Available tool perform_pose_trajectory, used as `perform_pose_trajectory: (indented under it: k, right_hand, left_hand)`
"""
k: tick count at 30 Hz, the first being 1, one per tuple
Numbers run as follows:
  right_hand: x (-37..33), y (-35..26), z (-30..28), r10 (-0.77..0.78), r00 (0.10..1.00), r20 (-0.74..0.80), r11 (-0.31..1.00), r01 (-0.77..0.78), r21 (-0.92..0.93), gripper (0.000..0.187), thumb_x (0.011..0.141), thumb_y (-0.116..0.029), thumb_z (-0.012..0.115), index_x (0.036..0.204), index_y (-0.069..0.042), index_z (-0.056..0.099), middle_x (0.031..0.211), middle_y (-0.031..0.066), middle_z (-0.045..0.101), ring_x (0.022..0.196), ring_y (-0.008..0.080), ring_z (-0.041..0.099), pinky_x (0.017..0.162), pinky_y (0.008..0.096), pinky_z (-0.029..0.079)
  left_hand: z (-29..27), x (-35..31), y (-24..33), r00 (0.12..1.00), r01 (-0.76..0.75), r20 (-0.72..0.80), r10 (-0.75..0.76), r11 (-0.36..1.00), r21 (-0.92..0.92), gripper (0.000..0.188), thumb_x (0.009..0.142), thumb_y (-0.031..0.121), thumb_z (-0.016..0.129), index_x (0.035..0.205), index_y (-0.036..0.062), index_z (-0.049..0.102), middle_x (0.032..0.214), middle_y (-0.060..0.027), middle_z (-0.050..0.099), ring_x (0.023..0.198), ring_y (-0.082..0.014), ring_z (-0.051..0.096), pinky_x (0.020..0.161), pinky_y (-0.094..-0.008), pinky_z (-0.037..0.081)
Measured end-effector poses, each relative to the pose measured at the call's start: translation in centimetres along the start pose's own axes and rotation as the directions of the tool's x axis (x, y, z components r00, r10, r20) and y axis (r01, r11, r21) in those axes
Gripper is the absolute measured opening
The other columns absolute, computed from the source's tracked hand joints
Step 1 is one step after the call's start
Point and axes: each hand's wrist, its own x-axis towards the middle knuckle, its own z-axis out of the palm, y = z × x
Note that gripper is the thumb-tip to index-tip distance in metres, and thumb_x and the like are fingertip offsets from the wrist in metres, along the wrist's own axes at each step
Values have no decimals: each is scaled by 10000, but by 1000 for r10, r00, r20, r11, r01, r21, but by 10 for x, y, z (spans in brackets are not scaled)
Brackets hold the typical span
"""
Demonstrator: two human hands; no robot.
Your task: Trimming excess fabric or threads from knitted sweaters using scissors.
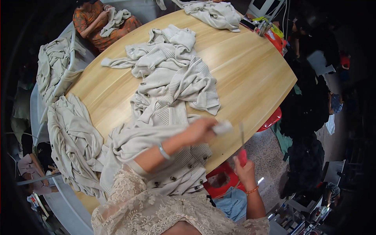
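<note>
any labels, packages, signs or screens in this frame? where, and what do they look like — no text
Small tag: pinched in the left hand, past the table's near edge; pale, rectangular, motion-blurred.
Pale device, possibly a screen: far right end of the table; boxy, light grey, cropped at the top.
No signs or packages clear enough to tell.

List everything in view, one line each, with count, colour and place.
knit cardigans: a pile, count unclear, cream, table centre
more cardigans: heap, cream, table's left edge
cardigan: one, cream, far end
table: one, light wood, oval
stool: one, red, under the near edge
seated person: one, orange clothes, far left
small piece: one, white, in left hand
snips: one, red-handled, in right hand
left hand: silver bangle
right hand: orange bracelet
</note>
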Motion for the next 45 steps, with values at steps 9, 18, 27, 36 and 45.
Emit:
perform_pose_trajectory:
  k: [9,18,27,36,45]
  right_hand:
    - [117,-62,24,-353,936,13,932,353,-87,243,889,-222,674,927,17,653,702,143,634,636,247,622,622,365,481]
    - [209,-115,115,-565,825,22,748,524,-408,577,735,-248,797,1143,-9,466,1137,238,571,1012,418,594,815,488,505]
    - [281,-71,107,-518,843,-146,731,347,-588,242,874,-88,499,1101,-34,560,979,247,652,861,419,652,742,511,516]
    - [287,8,-4,-361,861,-359,932,322,-166,349,867,-177,675,1096,74,591,975,256,671,878,350,671,756,405,512]
    - [184,-53,26,-411,885,-219,909,415,-29,272,851,-158,720,1027,-3,582,847,104,679,717,188,636,657,327,489]
  left_hand:
    - [17,-64,16,897,-39,442,16,998,43,421,812,162,668,1213,66,581,1062,-178,609,1000,-374,593,862,-452,483]
    - [-116,8,-100,780,617,-485,-395,611,496,781,693,323,797,1350,76,451,1297,-180,469,1231,-363,421,970,-531,386]
    - [-93,71,-184,848,414,-516,-121,758,504,361,715,71,622,1073,29,605,1070,-217,534,1046,-431,503,893,-488,440]
    - [6,139,-68,992,122,13,-123,992,39,364,877,252,637,1144,12,585,1055,-264,628,994,-394,611,861,-432,479]
    - [-41,99,-109,994,-38,-45,99,704,709,427,727,76,598,1151,117,613,1166,-123,584,1125,-329,525,920,-442,418]
